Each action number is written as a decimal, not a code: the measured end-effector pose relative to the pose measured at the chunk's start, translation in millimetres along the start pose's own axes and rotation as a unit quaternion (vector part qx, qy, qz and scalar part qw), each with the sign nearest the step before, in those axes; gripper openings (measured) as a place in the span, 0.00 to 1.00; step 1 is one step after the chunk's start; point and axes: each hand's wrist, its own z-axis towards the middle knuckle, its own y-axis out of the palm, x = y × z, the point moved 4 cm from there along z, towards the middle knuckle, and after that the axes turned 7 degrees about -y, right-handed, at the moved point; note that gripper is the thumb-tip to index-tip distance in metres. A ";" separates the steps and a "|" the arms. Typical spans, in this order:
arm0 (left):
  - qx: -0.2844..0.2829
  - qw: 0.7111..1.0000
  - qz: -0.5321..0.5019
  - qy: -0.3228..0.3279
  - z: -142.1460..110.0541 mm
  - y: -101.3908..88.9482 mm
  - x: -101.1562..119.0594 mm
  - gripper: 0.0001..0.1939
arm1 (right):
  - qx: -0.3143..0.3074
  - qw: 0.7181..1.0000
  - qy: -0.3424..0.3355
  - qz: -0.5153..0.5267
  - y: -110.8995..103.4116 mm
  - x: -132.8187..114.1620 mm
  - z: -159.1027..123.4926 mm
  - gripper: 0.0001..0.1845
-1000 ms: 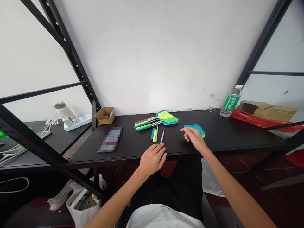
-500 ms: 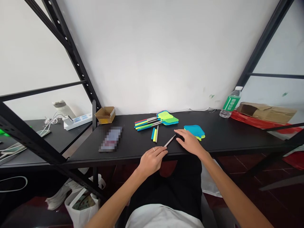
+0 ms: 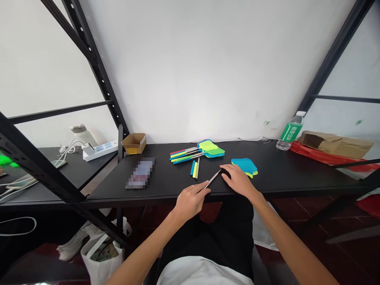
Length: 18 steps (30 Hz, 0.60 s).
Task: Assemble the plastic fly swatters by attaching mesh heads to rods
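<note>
My left hand (image 3: 191,201) is closed round the lower end of a thin silver telescopic rod (image 3: 212,179), which slants up to the right above the desk's front edge. At its far tip is my right hand (image 3: 236,179), with thumb and forefinger closed about the end. Just beyond the right hand lie flat fly swatter heads, a blue one (image 3: 245,165) over a yellow-green one. Loose handle pieces rest left of the rod: a blue one (image 3: 192,168), a yellow one (image 3: 195,170) and a silver rod (image 3: 198,168). Behind them several assembled fly swatters (image 3: 197,151) are piled together.
On the black desk (image 3: 169,186) stand a small cardboard box (image 3: 134,144) and a blurred phone-like slab (image 3: 141,173) at left. A water bottle (image 3: 291,131) and an opened carton (image 3: 335,143) on red plastic are at right. Black shelf posts (image 3: 101,79) flank the desk.
The right thumb and forefinger have come together at the rod's tip; before, they were further apart. The left hand keeps its hold. The whole view has shifted slightly.
</note>
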 end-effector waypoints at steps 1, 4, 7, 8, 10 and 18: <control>0.000 1.000 0.002 -0.012 -0.1 0.3 -0.7 0.18 | 0.000 1.000 0.000 0.000 0.1 0.2 -0.2 0.18; 0.001 0.999 0.008 -0.040 1.7 -0.1 0.2 0.17 | 0.001 1.000 0.001 0.005 0.2 0.7 -0.6 0.17; -0.001 0.998 0.022 -0.058 6.0 -2.1 3.9 0.17 | 0.006 1.000 0.003 0.011 0.1 0.9 -0.6 0.16; 0.000 0.997 0.028 -0.067 7.4 -2.9 4.8 0.17 | 0.008 1.000 0.005 0.015 0.1 1.0 -0.5 0.16; 0.003 0.996 0.042 -0.085 9.6 -4.4 5.8 0.17 | 0.012 1.000 0.011 0.024 0.2 1.7 -0.3 0.15; -0.002 0.990 0.075 -0.116 11.4 -5.7 7.5 0.08 | 0.013 0.995 0.009 0.097 -1.8 4.0 2.6 0.10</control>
